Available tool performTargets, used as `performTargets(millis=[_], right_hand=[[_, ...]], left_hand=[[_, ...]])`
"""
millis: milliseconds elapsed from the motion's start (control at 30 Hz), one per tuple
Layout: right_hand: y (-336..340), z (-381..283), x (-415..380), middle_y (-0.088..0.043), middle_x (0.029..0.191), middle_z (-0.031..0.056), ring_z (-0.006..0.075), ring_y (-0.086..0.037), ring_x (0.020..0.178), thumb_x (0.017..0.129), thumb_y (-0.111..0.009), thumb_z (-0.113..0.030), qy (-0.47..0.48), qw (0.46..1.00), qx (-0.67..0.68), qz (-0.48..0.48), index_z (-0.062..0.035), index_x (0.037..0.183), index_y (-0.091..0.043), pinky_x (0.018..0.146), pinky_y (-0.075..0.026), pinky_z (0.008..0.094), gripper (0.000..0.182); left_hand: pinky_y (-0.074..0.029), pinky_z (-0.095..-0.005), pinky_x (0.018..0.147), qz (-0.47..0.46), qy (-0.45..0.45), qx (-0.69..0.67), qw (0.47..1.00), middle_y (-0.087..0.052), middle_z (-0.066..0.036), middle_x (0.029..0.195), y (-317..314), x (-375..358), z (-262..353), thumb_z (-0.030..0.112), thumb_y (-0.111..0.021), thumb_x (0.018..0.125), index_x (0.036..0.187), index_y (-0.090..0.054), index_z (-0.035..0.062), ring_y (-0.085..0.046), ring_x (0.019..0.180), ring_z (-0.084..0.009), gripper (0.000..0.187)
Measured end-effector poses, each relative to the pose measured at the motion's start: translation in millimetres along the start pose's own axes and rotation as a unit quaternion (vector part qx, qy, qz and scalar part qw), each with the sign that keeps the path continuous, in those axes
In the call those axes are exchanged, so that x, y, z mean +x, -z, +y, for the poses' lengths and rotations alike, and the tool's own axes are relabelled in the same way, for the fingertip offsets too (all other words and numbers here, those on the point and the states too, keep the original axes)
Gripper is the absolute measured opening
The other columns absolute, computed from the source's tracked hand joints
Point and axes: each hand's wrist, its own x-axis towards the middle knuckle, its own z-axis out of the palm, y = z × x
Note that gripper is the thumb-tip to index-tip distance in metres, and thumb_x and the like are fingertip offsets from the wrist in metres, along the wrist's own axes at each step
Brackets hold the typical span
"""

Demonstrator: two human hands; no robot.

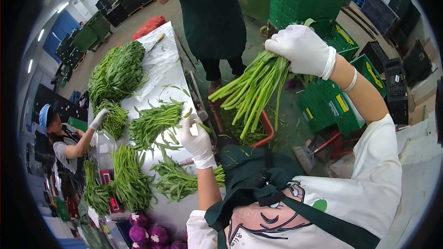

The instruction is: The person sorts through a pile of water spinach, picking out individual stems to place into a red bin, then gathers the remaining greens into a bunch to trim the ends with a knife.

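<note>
My right hand point(302, 50), in a white glove, is raised and closed around a bunch of leafy greens point(254, 90); its long green stems fan out down and to the left. My left hand point(196, 140), also gloved, is at the table's edge with fingers curled in a pinch around a short green stem point(203, 127). Just left of that hand lies a pile of cut greens point(157, 122) on the metal table point(168, 60). More leafy greens point(177, 180) rest below it, partly behind my left forearm.
A big heap of greens point(115, 71) and bundled greens point(129, 175) cover the table's left side, near a red scale point(113, 198) and purple cabbages point(143, 233). An orange bin point(267, 129) stands on the floor. Green crates point(332, 106) are at right. Two co-workers point(212, 18) point(69, 143) stand nearby.
</note>
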Motion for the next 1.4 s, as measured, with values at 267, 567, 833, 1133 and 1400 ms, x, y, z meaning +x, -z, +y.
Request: performTargets(millis=[267,567,833,1133,1400], right_hand=[[-8.7,-29.9,11.2,-0.055,0.07,0.0049,0.0221,-0.059,0.071,0.065,-0.06,-0.007,0.056,0.998,-0.004,-0.004,-0.0083,0.082,-0.055,0.064,-0.046,0.0329,0.018],[-10.0,-40.4,11.8,-0.054,0.067,0.0027,0.0197,-0.059,0.067,0.069,-0.058,-0.012,0.086,0.996,-0.031,0.022,-0.0097,0.079,-0.054,0.061,-0.046,0.0309,0.011],[-13.3,-42.8,8.5,-0.051,0.07,0.0044,0.0216,-0.055,0.069,0.06,-0.063,-0.012,0.073,0.997,-0.003,-0.01,-0.0087,0.085,-0.053,0.063,-0.045,0.0326,0.027],[-16.2,-47.7,12.3,-0.057,0.069,0.005,0.0214,-0.061,0.067,0.067,-0.061,-0.012,0.063,0.998,0.013,0.006,-0.0091,0.083,-0.056,0.059,-0.046,0.0326,0.017],[-22.2,-49.9,11.7,-0.057,0.071,0.0063,0.0232,-0.061,0.068,0.066,-0.062,-0.01,0.024,0.999,0.014,-0.046,-0.008,0.084,-0.056,0.059,-0.047,0.0347,0.019]], left_hand=[[-0.032,-0.0287,0.047,-0.132,-0.038,-0.022,0.99,-0.041,0.0,0.051,-11.7,-8.4,65.1,0.013,-0.079,0.067,0.073,-0.067,0.0039,-0.038,0.048,-0.0138,0.016],[-0.029,-0.0244,0.05,-0.133,0.096,-0.225,0.96,-0.045,0.001,0.06,-21.9,-17.1,64.4,0.002,-0.07,0.077,0.07,-0.061,-0.0043,-0.035,0.055,-0.0078,0.013],[-0.034,-0.0264,0.047,-0.065,-0.009,-0.086,0.994,-0.048,-0.004,0.057,-18.4,-18.3,65.1,0.003,-0.07,0.077,0.073,-0.062,-0.0015,-0.042,0.049,-0.0127,0.011],[-0.039,-0.0284,0.048,-0.006,-0.067,0.011,0.998,-0.055,-0.007,0.061,-17.8,-29.8,46.3,0.003,-0.068,0.078,0.075,-0.062,0.0012,-0.049,0.051,-0.0168,0.007],[-0.028,-0.0235,0.042,0.091,0.088,-0.062,0.99,-0.044,0.004,0.053,-18.6,-29.7,26.8,0.014,-0.059,0.089,0.071,-0.055,0.0011,-0.034,0.044,-0.0059,0.023]])
